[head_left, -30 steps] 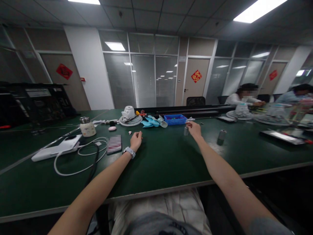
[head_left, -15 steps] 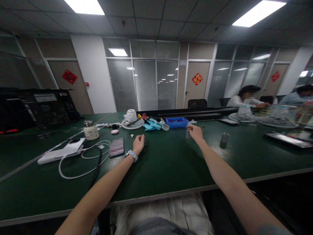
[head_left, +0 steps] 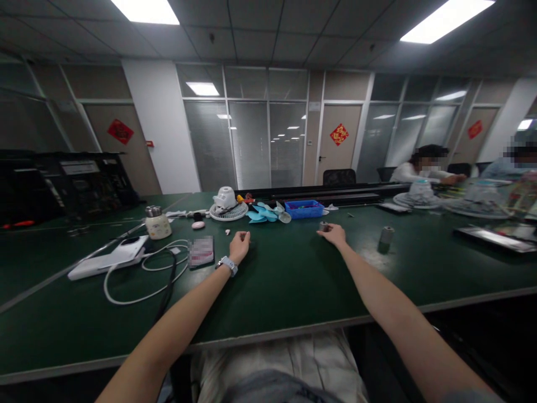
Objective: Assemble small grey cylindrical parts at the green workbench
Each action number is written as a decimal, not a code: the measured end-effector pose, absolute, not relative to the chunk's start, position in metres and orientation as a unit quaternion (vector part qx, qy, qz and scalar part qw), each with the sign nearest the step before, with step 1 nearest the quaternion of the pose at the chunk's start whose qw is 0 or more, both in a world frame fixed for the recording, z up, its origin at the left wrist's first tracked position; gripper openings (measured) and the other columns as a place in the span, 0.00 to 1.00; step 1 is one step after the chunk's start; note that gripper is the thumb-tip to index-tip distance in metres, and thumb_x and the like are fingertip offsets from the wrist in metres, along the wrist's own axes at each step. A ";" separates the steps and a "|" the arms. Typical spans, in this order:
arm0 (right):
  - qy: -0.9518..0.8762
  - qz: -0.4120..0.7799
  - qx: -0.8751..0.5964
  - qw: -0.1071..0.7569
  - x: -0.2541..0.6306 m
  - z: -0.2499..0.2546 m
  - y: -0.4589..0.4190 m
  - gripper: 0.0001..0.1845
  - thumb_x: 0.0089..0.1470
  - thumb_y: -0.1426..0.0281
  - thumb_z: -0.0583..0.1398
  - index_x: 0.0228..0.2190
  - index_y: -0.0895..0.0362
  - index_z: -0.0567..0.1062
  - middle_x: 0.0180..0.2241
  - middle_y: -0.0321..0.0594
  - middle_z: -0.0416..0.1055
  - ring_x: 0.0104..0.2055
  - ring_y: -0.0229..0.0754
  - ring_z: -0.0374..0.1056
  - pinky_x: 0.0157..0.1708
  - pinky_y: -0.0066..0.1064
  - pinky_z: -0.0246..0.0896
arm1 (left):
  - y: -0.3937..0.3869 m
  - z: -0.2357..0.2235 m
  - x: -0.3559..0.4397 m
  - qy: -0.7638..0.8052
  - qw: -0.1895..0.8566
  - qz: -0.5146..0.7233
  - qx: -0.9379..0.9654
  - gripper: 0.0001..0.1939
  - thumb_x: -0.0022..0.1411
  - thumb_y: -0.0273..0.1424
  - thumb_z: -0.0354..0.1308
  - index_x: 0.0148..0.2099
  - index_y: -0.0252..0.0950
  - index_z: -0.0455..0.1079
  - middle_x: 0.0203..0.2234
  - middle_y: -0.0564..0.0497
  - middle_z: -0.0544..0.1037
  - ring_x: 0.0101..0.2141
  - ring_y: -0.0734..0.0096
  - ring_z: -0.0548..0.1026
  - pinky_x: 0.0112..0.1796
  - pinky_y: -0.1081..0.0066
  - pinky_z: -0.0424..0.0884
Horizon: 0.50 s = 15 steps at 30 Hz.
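Note:
My right hand is at the table's middle right, with thumb and fingers round a small grey metal cylinder whose top shows above them. A second cylinder of the same kind stands upright on the table, further right and apart from the hand. My left hand, with a watch at its wrist, rests on the table with curled fingers; anything inside them is hidden. Left of it lie a pink-and-grey flat item, blurred over, and a tiny pale pink piece.
Behind the hands are a blue tray, light blue fan blades and a white fan part. A jar, white device and looped cable lie left. Two people sit at the far right.
My right hand has come down from above the cylinder's top and its fingers now surround the cylinder. The left hand has stayed in place.

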State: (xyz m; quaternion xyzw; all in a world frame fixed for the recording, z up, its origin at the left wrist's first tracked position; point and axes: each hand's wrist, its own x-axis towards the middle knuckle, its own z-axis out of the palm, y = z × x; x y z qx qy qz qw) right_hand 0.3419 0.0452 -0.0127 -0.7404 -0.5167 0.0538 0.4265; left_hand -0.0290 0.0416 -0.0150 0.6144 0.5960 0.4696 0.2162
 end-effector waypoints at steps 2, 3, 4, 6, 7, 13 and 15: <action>-0.516 0.076 -0.729 0.444 0.315 -0.008 0.042 0.25 0.35 0.61 0.67 0.38 0.57 0.76 0.37 0.44 0.76 0.41 0.47 0.72 0.42 0.34 0.65 | 0.039 -0.014 -0.028 0.591 0.220 0.467 0.620 0.19 0.59 0.43 0.50 0.44 0.35 0.68 0.29 0.47 0.77 0.30 0.66 0.74 0.32 0.70 0.64; -0.530 0.096 -0.708 0.457 0.297 -0.005 0.040 0.25 0.36 0.62 0.67 0.39 0.57 0.76 0.37 0.44 0.76 0.41 0.46 0.72 0.42 0.34 0.66 | 0.036 -0.012 -0.028 0.584 0.222 0.466 0.626 0.19 0.58 0.43 0.51 0.44 0.35 0.69 0.29 0.47 0.77 0.30 0.67 0.73 0.32 0.70 0.65; -0.555 0.125 -0.673 0.472 0.276 -0.003 0.038 0.24 0.37 0.62 0.67 0.39 0.57 0.76 0.37 0.43 0.76 0.40 0.45 0.72 0.41 0.34 0.66 | 0.034 -0.011 -0.027 0.575 0.225 0.465 0.635 0.19 0.57 0.44 0.52 0.43 0.36 0.69 0.30 0.48 0.77 0.30 0.67 0.73 0.32 0.70 0.65; -0.603 0.201 -0.589 0.498 0.231 -0.002 0.035 0.24 0.36 0.65 0.68 0.39 0.58 0.75 0.37 0.42 0.76 0.39 0.42 0.72 0.41 0.32 0.66 | 0.026 -0.007 -0.025 0.547 0.226 0.466 0.657 0.20 0.54 0.46 0.54 0.43 0.37 0.71 0.30 0.48 0.77 0.30 0.68 0.73 0.32 0.71 0.65; -0.620 0.227 -0.554 0.507 0.210 -0.004 0.033 0.24 0.36 0.67 0.68 0.39 0.59 0.75 0.38 0.42 0.76 0.39 0.42 0.72 0.41 0.31 0.66 | 0.022 -0.004 -0.023 0.532 0.226 0.468 0.668 0.21 0.54 0.47 0.55 0.43 0.37 0.72 0.30 0.49 0.76 0.30 0.69 0.73 0.32 0.71 0.65; -0.652 0.310 -0.482 0.496 0.143 -0.022 0.024 0.22 0.35 0.74 0.68 0.37 0.57 0.76 0.36 0.40 0.76 0.39 0.43 0.73 0.42 0.34 0.68 | 0.007 0.007 -0.009 0.474 0.203 0.494 0.700 0.24 0.51 0.48 0.56 0.44 0.36 0.74 0.30 0.49 0.77 0.29 0.70 0.72 0.31 0.72 0.66; -0.667 0.304 -0.473 0.490 0.142 -0.027 0.023 0.20 0.37 0.73 0.67 0.37 0.56 0.76 0.35 0.38 0.77 0.38 0.43 0.73 0.42 0.35 0.68 | 0.006 0.007 -0.005 0.472 0.185 0.499 0.703 0.23 0.51 0.48 0.57 0.41 0.36 0.76 0.30 0.48 0.77 0.30 0.70 0.71 0.31 0.72 0.66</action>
